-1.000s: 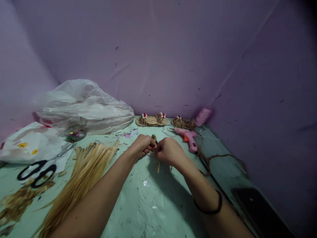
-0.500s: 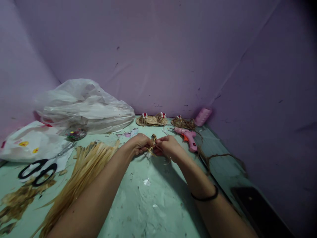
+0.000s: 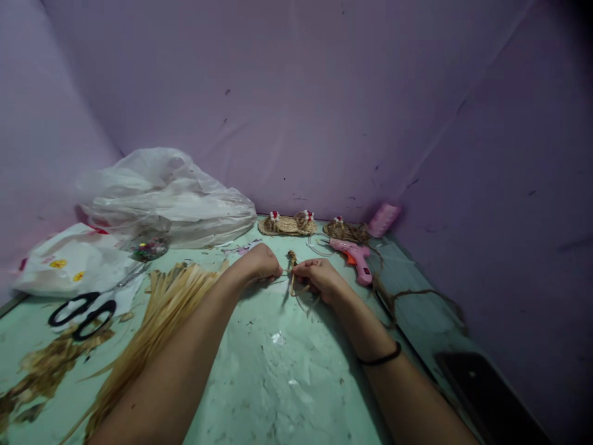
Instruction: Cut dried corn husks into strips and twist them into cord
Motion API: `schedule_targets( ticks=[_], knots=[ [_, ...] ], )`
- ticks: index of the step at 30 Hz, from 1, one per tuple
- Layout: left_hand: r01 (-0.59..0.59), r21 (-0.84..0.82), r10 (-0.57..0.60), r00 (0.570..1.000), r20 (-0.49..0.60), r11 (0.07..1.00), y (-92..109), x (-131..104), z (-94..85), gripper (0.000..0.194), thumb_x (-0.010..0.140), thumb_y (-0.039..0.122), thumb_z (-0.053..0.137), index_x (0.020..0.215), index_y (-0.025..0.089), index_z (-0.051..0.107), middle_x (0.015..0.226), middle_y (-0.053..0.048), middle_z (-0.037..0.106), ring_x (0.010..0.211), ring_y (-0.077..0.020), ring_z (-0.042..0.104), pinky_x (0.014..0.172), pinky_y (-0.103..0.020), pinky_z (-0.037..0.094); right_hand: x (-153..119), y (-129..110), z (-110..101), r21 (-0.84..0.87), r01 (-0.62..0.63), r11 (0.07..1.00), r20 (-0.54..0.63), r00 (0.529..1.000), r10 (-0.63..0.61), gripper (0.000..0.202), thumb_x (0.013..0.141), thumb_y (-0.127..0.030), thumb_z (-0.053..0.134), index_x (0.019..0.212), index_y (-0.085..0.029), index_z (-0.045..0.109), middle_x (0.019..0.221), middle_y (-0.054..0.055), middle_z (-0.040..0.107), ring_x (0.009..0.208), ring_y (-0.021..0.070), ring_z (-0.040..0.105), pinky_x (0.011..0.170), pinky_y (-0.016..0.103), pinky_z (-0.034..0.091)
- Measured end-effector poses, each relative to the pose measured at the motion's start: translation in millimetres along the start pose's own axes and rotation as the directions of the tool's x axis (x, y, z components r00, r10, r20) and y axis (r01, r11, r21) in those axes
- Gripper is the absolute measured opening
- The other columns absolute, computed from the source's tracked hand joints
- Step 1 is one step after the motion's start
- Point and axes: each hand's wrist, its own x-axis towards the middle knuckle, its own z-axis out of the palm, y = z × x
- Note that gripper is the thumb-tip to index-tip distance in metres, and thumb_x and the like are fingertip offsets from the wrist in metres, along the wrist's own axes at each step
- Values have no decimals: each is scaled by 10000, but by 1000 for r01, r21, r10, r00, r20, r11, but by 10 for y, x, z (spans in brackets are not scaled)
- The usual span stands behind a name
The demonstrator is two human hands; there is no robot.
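A short twisted piece of straw-coloured fibre [image 3: 291,256] stands up between my two hands, with thin loose strands hanging below it. My left hand [image 3: 265,263] is closed, and a thin strand runs from its fingertips toward the piece. My right hand [image 3: 319,275] pinches the piece at its lower part, with strands trailing under the fingers. A long bundle of pale dry fibre strips [image 3: 152,334] lies beside my left forearm, partly hidden by it.
Black-handled scissors [image 3: 95,308], a plastic bag [image 3: 176,198] and a white bag [image 3: 69,262] are left. Woven slippers [image 3: 287,225], a pink glue gun [image 3: 354,256] and pink thread spool [image 3: 383,219] are behind. A dark phone [image 3: 486,395] lies right.
My hands have moved apart, the left one drawing away to the left with a strand stretched between. The view has shifted slightly.
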Motion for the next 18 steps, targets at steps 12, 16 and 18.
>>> schedule_targets(
  ticks=[12,16,18],
  knots=[
    [108,398,73,907,-414,911,-78,-572,-840,113,589,283,633,561,174,630,509,-28,556,521,-156,485,507,-249,306,96,83,-27,28,19,999,33,999,-20,145,646,-195,561,516,-141,525,314,-74,335,290,41,200,338,220,113],
    [246,416,-49,901,-430,876,-219,-411,-725,258,469,176,704,393,182,457,442,-25,475,589,-208,517,535,-268,298,117,108,-26,15,40,999,34,999,-41,151,643,-207,564,513,-138,530,355,-53,395,301,40,232,340,217,129],
    [198,232,-80,896,-437,952,-298,-302,-644,365,444,100,703,367,190,357,435,-15,428,648,-224,523,554,-264,291,113,108,-26,10,41,999,32,999,-41,165,650,-215,561,507,-143,522,352,-56,384,301,41,231,340,216,131]
  ],
)
